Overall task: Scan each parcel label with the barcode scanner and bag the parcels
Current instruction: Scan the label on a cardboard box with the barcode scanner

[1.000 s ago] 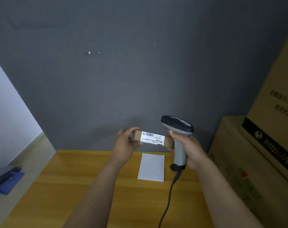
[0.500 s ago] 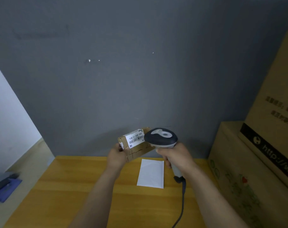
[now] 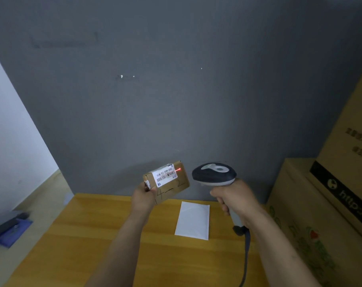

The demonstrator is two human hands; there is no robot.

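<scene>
**A:** Where's the parcel (image 3: 171, 184)?

**B:** Off the worktop (image 3: 82, 235), in my left hand (image 3: 143, 196). The fingers pinch it by the near left corner, with the label (image 3: 165, 175) tilted up towards me. My right hand (image 3: 236, 198) has its fingers wrapped round the scanner (image 3: 214, 174) handle. The scanner head is level with the parcel and just to its right.

**A:** Beam on?

**B:** Yes. The red line (image 3: 178, 169) shows at the label's right end and spills onto bare cardboard. That's my worry: it looks to catch only the end of the barcode, so I judge the read could fail.

**A:** Anything else?

**B:** There's a small second sticker (image 3: 148, 184) on the end face by my thumb. It seems to have bars on it, though I can't read them. A loose sweep might pick that up instead. The hold is only a corner pinch, so a quick turn of the wrist could twist the parcel loose. And the cable (image 3: 246, 255) trails down just right of the white bag (image 3: 193, 220), where a tug could shift the bag.
</scene>
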